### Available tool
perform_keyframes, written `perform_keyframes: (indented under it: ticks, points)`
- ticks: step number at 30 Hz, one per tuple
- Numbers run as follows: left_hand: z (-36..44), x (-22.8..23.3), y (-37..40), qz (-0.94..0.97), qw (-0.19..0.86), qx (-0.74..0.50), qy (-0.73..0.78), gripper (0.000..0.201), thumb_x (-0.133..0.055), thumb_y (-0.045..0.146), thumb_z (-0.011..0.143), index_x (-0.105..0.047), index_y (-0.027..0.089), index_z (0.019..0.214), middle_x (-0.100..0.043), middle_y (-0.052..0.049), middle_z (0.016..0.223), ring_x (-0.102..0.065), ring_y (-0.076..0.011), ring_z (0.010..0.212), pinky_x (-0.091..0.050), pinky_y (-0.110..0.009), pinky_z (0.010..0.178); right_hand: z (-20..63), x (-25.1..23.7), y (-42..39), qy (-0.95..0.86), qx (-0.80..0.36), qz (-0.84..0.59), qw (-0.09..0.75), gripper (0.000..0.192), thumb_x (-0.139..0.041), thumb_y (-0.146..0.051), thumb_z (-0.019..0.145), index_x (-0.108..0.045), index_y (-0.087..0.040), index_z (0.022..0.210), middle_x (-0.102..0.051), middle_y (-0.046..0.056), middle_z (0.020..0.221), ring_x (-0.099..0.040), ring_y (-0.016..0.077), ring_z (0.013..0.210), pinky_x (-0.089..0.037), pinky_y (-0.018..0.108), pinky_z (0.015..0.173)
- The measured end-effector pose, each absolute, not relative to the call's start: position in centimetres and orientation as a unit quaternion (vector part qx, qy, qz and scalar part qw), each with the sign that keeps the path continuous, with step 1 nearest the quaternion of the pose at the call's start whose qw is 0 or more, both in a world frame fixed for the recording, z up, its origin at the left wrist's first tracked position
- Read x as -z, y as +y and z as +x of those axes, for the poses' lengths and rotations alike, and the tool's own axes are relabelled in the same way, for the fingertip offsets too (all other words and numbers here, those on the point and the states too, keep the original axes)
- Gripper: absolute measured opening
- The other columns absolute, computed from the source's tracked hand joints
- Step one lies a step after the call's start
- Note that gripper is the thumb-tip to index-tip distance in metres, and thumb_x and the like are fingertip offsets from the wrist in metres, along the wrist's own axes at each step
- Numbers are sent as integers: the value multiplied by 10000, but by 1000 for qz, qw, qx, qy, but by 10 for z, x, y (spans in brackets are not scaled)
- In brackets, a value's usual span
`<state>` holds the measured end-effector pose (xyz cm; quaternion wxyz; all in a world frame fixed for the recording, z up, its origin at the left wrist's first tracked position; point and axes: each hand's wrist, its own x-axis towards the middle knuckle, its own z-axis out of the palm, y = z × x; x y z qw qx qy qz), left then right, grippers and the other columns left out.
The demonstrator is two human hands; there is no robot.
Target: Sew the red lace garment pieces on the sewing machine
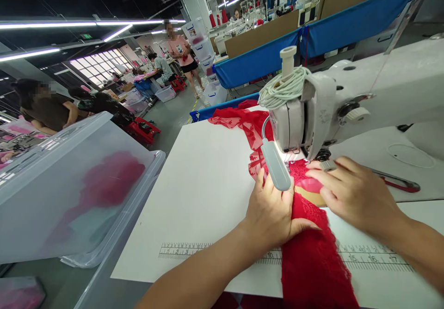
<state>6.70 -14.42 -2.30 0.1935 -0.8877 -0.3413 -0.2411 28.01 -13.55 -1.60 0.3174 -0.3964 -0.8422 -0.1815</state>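
A red lace fabric (312, 253) runs from the table's front edge up under the head of a white sewing machine (294, 119). My left hand (268, 207) lies flat on the left side of the lace, its thumb spread across it. A grey paddle-shaped lamp (276, 164) hides part of its fingers. Right of the needle area, my right hand (354, 191) reaches in with stretched fingers, their tips at the fabric beside the presser foot. Sheer red fabric (239, 117) trails behind the machine head. The needle itself is hard to make out.
A printed ruler (183, 250) crosses the white tabletop (204, 170). Red-handled snips or a cutter (402, 182) lie right of my right hand. At left stands a translucent plastic bin (79, 193) with red fabric inside. Several people and sewing stations are farther back.
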Motion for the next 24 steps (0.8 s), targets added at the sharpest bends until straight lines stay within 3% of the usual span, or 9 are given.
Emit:
perform_keyframes:
  ticks: [3, 5, 8, 13, 19, 24]
  points:
    - [68, 18, -144, -902, 120, 233, -343, 936, -187, 809, 952, -650, 57, 1263, -701, -205, 1114, -699, -281, 949, -585, -411, 837, 278, 22, -139, -873, 118, -344, 327, 329, -423, -43, 929, -722, -148, 1017, -756, 104, 1034, -643, 244, 887, -478, 381, 743]
    - [67, 16, -145, -908, 87, 216, -348, 942, -154, 801, 956, -656, 53, 1233, -703, -200, 1083, -698, -253, 884, -595, -360, 749, 278, 26, -140, -877, 98, -337, 328, 345, -412, -59, 956, -718, -154, 1084, -760, 92, 1130, -681, 236, 993, -498, 394, 830]
    - [66, 17, -150, -914, 80, 189, -349, 948, -133, 789, 958, -666, 40, 1188, -703, -216, 1075, -701, -263, 883, -594, -342, 687, 279, 25, -141, -876, 112, -336, 328, 354, -416, -51, 947, -728, -162, 1072, -781, 75, 1090, -713, 222, 1003, -520, 392, 836]
    - [67, 21, -158, -916, 123, 183, -334, 940, -172, 792, 952, -642, 22, 1216, -689, -262, 1157, -703, -323, 1027, -610, -396, 781, 282, 16, -139, -884, 130, -315, 320, 345, -423, -24, 919, -732, -161, 987, -793, 60, 1043, -733, 198, 949, -512, 349, 798]
    - [70, 24, -156, -907, 159, 219, -322, 912, -139, 766, 968, -662, 44, 1160, -710, -236, 1113, -710, -323, 1028, -610, -410, 803, 282, 18, -138, -882, 137, -319, 320, 335, -433, -18, 914, -722, -184, 951, -796, 41, 1021, -734, 195, 928, -499, 342, 798]
    - [68, 29, -156, -913, 130, 181, -341, 960, -95, 774, 951, -642, 32, 1219, -688, -264, 1159, -698, -336, 1051, -607, -427, 817, 282, 17, -136, -884, 129, -320, 316, 342, -437, -9, 898, -720, -192, 952, -794, 47, 1036, -737, 199, 922, -513, 347, 786]
